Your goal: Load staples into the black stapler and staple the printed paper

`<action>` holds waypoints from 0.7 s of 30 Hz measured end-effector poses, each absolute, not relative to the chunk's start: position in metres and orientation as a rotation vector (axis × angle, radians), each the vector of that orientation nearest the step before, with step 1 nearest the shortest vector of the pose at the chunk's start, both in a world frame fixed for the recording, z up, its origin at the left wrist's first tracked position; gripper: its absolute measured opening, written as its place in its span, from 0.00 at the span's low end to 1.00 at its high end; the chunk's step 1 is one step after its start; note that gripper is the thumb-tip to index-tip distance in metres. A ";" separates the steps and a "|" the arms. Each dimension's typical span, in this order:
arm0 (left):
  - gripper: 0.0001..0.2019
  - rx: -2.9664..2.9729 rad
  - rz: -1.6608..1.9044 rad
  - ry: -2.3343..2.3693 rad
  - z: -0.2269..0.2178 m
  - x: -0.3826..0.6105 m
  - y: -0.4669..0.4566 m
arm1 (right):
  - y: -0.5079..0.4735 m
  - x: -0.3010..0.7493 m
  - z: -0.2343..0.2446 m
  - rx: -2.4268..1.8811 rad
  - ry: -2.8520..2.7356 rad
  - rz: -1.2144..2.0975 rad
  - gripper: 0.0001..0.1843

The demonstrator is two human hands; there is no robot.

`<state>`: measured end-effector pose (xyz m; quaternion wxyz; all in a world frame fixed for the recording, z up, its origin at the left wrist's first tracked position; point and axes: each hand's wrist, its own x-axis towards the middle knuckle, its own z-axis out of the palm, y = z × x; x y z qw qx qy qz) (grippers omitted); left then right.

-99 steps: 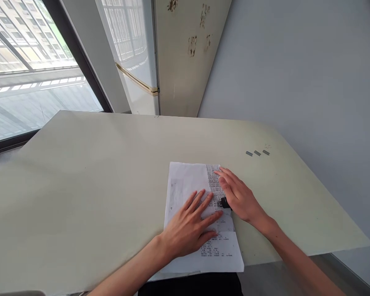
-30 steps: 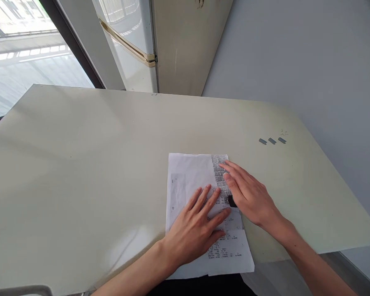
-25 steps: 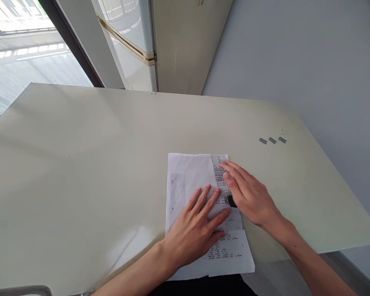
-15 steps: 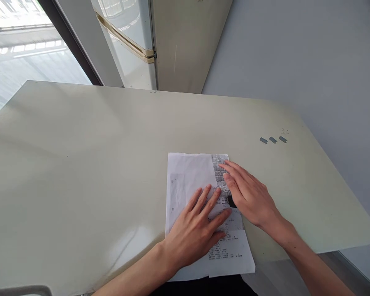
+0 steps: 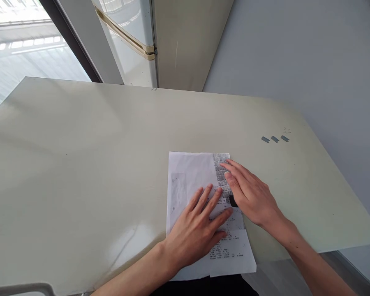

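Observation:
Several white paper sheets (image 5: pixel 191 164) lie overlapped near the table's front edge, with printed text and a densely marked strip along the right side. My left hand (image 5: pixel 199 230) rests flat on the sheets with its fingers spread. At the right edge of the paper, my right hand (image 5: pixel 251 191) lies over the marked strip, fingers stretched out and touching it. A black binder clip (image 5: pixel 233 201) sits at that edge, partly hidden beneath my right hand; whether the hand presses on it I cannot tell.
On the pale table (image 5: pixel 111 135), three small grey strips (image 5: pixel 274 139) lie in a row at the right. A fridge (image 5: pixel 179 45) stands behind the far edge, beside a grey wall (image 5: pixel 296 49). A chair's curved grey edge (image 5: pixel 24 287) shows at the lower left.
The view has shifted very slightly. Both hands, the sheets and the clip keep the same places relative to each other.

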<state>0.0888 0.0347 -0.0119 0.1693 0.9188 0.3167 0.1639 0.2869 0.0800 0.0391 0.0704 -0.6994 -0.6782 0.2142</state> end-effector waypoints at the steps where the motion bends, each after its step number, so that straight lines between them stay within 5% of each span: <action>1: 0.29 2.609 0.467 0.902 -0.012 0.089 0.034 | 0.080 0.286 0.039 -2.107 -2.050 0.632 0.30; 16: 0.34 2.566 0.486 0.897 -0.011 0.090 0.036 | 0.078 0.276 0.016 -2.008 -2.326 0.009 0.28; 21: 0.29 2.566 0.492 0.887 -0.012 0.089 0.038 | 0.082 0.277 0.015 -1.973 -2.287 0.078 0.28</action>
